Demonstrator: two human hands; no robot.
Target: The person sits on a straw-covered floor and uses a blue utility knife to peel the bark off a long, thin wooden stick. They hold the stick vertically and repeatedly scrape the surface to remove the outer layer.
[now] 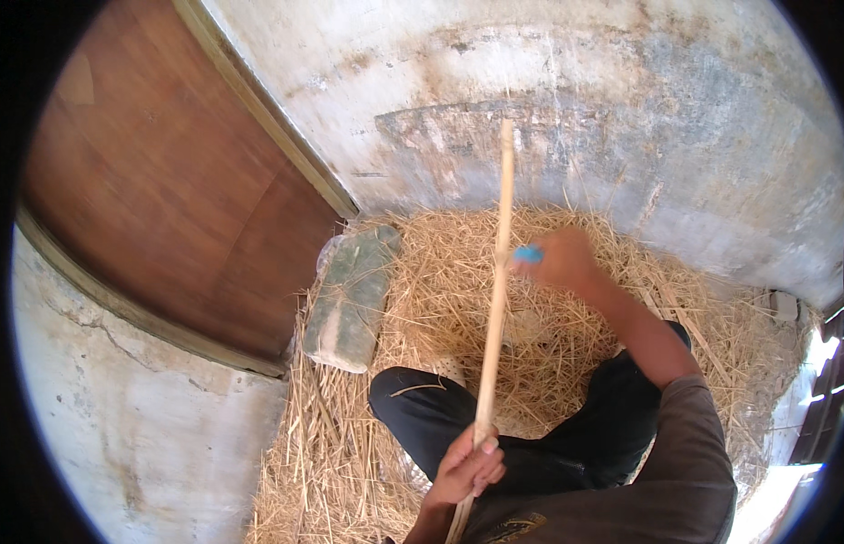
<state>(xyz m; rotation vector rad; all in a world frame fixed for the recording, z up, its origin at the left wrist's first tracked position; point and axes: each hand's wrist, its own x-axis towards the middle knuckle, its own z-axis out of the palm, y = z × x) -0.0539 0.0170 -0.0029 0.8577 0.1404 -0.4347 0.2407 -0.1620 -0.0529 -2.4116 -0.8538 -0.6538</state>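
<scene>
My left hand (467,467) grips the lower part of a long pale wooden stick (496,290) that slants up away from me toward the wall. My right hand (560,258), blurred, is held out beside the stick's upper half and holds a small blue object (528,256) against it; what that object is cannot be told. I sit on a bed of dry straw (458,317) with my knee in dark trousers (422,403) bent in front of me.
A green-grey block (351,299) lies on the straw by a brown wooden door (168,190). A stained plaster wall (621,118) curves behind the straw. Bright light and dark slats (825,399) show at the right edge.
</scene>
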